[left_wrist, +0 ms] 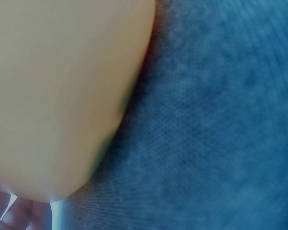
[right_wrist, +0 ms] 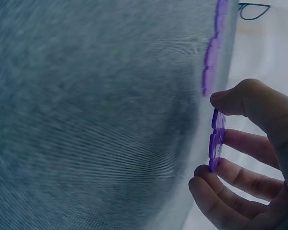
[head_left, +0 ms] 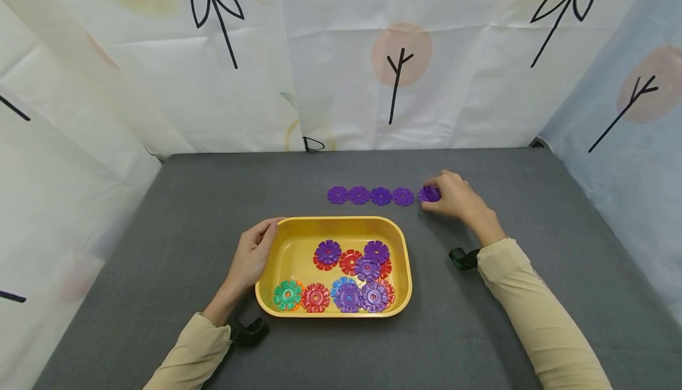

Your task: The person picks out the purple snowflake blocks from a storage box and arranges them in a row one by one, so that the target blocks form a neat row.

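A purple flower-shaped disc (head_left: 430, 193) is pinched between the thumb and fingers of my right hand (head_left: 453, 199). In the right wrist view this disc (right_wrist: 217, 139) shows edge-on between the fingertips. Just left of it, several purple flower discs (head_left: 380, 196) lie in a straight row on the grey table. My left hand (head_left: 254, 255) grips the left rim of a yellow tray (head_left: 333, 313). Inside the tray are purple discs (head_left: 348, 297), red discs (head_left: 316, 297), a green disc (head_left: 287, 295) and a blue disc (head_left: 341, 284), some overlapping.
The grey table (head_left: 224, 189) ends at a white printed curtain (head_left: 341, 82) behind and at both sides. A black wrist strap (head_left: 249, 332) sits below the left hand, and another black strap (head_left: 463, 258) is at the right wrist.
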The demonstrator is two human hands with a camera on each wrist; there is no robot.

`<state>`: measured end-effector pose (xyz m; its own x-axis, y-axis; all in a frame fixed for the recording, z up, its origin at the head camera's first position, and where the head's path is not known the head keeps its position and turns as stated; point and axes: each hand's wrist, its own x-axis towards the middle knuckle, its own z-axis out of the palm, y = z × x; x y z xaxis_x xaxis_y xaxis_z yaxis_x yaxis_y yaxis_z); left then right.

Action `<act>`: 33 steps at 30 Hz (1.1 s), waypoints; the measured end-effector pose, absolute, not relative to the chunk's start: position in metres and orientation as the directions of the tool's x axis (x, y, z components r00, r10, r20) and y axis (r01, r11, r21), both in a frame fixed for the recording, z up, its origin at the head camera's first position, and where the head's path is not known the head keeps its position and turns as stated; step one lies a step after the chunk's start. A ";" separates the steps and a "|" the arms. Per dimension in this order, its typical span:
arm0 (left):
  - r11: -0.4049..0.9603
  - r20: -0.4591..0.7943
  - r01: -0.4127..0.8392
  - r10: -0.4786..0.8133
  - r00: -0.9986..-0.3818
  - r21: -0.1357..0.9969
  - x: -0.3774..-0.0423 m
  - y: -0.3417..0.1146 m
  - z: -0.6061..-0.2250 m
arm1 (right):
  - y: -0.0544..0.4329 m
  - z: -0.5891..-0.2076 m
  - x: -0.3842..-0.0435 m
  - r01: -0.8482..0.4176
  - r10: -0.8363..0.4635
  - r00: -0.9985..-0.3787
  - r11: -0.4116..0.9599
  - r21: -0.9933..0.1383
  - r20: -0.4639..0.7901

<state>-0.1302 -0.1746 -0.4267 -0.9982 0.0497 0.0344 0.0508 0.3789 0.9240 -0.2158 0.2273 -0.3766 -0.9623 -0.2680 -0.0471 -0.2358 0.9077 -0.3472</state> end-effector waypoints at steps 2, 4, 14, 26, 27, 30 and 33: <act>0.377 0.038 0.054 0.049 -0.998 0.925 -0.130 -0.174 -0.426 | 0.228 -0.380 -0.218 -0.230 -0.264 -0.963 0.910 -0.346 -0.054; 0.376 0.045 0.060 0.049 -0.998 0.925 -0.131 -0.174 -0.426 | 0.229 -0.383 -0.220 -0.224 -0.259 -0.964 0.914 -0.340 -0.061; 0.379 0.044 0.062 0.058 -0.997 0.923 -0.131 -0.174 -0.425 | 0.230 -0.391 -0.226 -0.213 -0.258 -0.962 0.913 -0.349 -0.088; 0.387 0.044 0.063 0.056 -0.997 0.920 -0.130 -0.175 -0.425 | 0.227 -0.394 -0.222 -0.235 -0.277 -0.957 0.912 -0.336 -0.081; 0.388 0.043 0.062 0.058 -0.997 0.920 -0.130 -0.175 -0.425 | 0.227 -0.394 -0.221 -0.236 -0.276 -0.958 0.912 -0.336 -0.079; 0.387 0.041 0.061 0.060 -0.997 0.920 -0.130 -0.175 -0.426 | 0.226 -0.393 -0.220 -0.236 -0.273 -0.960 0.912 -0.336 -0.065; 0.382 0.040 0.059 0.057 -0.998 0.922 -0.130 -0.175 -0.427 | 0.224 -0.392 -0.219 -0.234 -0.266 -0.963 0.911 -0.341 -0.050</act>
